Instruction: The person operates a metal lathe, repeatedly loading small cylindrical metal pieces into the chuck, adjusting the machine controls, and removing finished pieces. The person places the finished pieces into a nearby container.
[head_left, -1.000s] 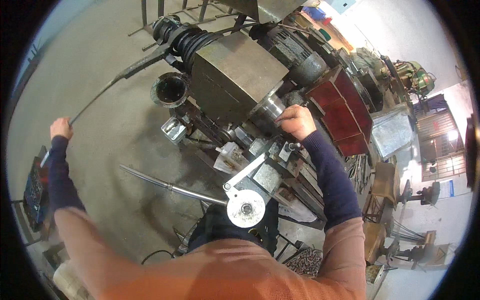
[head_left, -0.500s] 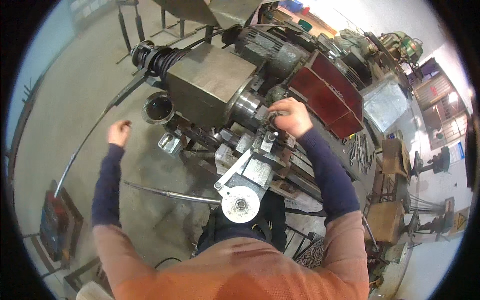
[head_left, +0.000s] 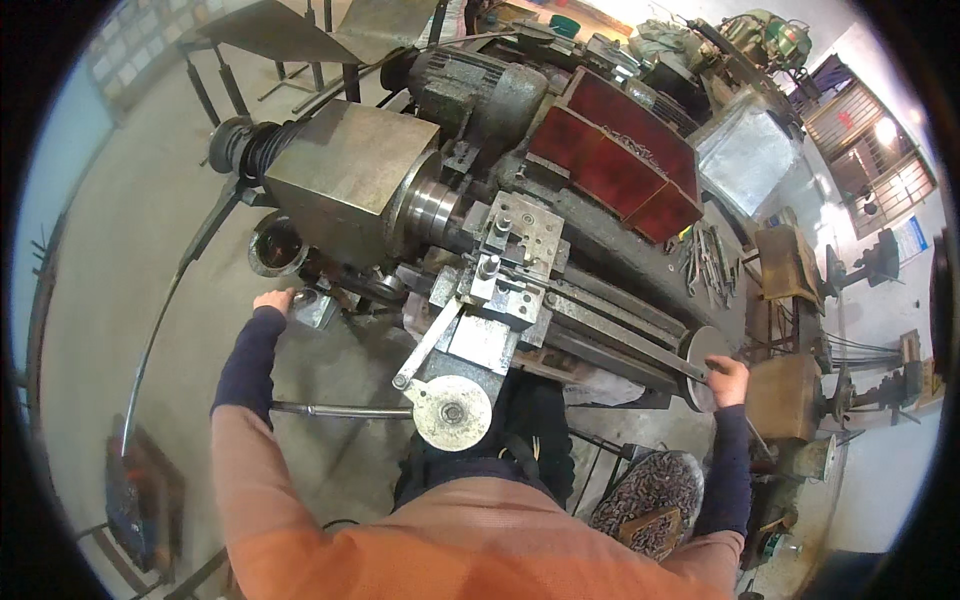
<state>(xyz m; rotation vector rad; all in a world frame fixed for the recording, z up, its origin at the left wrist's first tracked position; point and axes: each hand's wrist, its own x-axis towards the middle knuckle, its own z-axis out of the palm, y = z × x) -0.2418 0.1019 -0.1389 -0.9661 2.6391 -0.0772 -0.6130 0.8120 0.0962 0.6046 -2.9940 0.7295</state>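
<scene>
My right hand is closed at the near side of a round metal handwheel, at the right end of a small lathe's bars. My left hand is closed beside a small shiny container at the lathe's left; a dark bit shows at its fingertips, too small to name. Between my arms lie the steel chuck, the tool slide with its bolts, a flat lever and a pale round dial wheel.
Behind the bars stands a dark red box holding small pieces, with an electric motor to its left. Several wrenches lie at the right. A bucket of small metal pieces is low by my right arm. A long rod curves along the left.
My right hand has gone from beside the chuck to the handwheel at the right. My left hand has moved right and down to the small container. The view has shifted.
</scene>
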